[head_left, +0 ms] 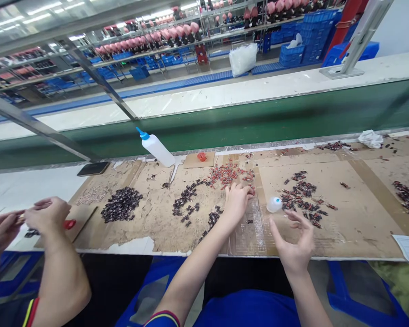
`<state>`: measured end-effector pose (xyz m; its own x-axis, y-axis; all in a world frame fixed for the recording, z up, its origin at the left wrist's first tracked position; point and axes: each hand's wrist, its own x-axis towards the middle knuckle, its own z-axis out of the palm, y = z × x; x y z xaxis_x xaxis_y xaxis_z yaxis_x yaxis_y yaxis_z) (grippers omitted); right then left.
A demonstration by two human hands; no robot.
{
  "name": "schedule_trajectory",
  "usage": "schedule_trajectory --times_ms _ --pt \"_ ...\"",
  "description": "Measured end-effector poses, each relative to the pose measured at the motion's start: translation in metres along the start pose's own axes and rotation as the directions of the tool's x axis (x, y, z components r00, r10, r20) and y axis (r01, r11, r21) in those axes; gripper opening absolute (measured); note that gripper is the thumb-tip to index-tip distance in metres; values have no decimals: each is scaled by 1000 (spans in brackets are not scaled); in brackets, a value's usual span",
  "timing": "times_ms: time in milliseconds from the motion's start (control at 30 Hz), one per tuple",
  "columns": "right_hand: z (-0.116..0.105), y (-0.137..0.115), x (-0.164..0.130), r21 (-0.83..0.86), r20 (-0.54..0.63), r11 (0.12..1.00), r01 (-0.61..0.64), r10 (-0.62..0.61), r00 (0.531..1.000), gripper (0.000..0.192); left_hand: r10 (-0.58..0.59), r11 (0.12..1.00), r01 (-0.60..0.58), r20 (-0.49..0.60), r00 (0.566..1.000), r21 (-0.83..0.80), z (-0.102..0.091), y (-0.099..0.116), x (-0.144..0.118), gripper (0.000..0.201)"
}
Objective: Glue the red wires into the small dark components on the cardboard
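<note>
Left hand (236, 200) fingers curled on red parts (229, 175) toward desk's far edge, perhaps pinching one | right hand (295, 243) spread, holding nothing, near edge | white cap (274, 204) between, nearer right.

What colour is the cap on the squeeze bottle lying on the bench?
Blue. The cap sits on the white squeeze bottle, clearest in the head view.

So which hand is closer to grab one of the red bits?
Left, probably. The left hand already rests at the edge of the red pile. The right hand hovers open, apart, nearer the white cap.
</note>
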<state>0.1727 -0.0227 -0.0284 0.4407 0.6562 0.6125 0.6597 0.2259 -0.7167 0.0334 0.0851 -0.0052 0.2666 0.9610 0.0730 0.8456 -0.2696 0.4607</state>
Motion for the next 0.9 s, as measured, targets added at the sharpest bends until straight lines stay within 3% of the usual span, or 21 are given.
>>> schedule_trajectory --times_ms 133,233,367,433,500,600,733,800,900 --pt "2 -8 -7 61 79 998 -16 11 997 24 24 998 -23 21 999 -65 -5 0 -5 13" --pt "9 -12 -11 151 205 970 -190 157 966 17 32 966 -26 16 999 -258 -10 1 -20 13" --pt "19 -18 -14 332 379 796 -506 379 845 29 19 744 19 49 999 -668 -13 8 -47 7" --pt "22 -19 -15 393 423 716 -577 417 804 30 -15 647 64 70 997 -760 -12 10 -57 7" --pt "22 -19 -14 405 448 686 -605 428 785 29 -47 622 87 73 996 -779 -11 10 -64 9" --pt "20 -17 -14 377 463 687 -621 441 769 33 -48 709 70 51 998 -702 -11 6 -70 8" --pt "16 -11 -13 308 467 719 -623 456 757 41 -71 927 80 39 997 -366 -8 -1 -76 12" --pt "14 -8 -14 270 481 729 -630 464 744 44 -83 964 90 38 996 -251 -4 -2 -78 15" --pt "14 -7 -17 225 466 709 -668 524 713 48 -74 970 81 37 997 -231 2 -2 -79 15"
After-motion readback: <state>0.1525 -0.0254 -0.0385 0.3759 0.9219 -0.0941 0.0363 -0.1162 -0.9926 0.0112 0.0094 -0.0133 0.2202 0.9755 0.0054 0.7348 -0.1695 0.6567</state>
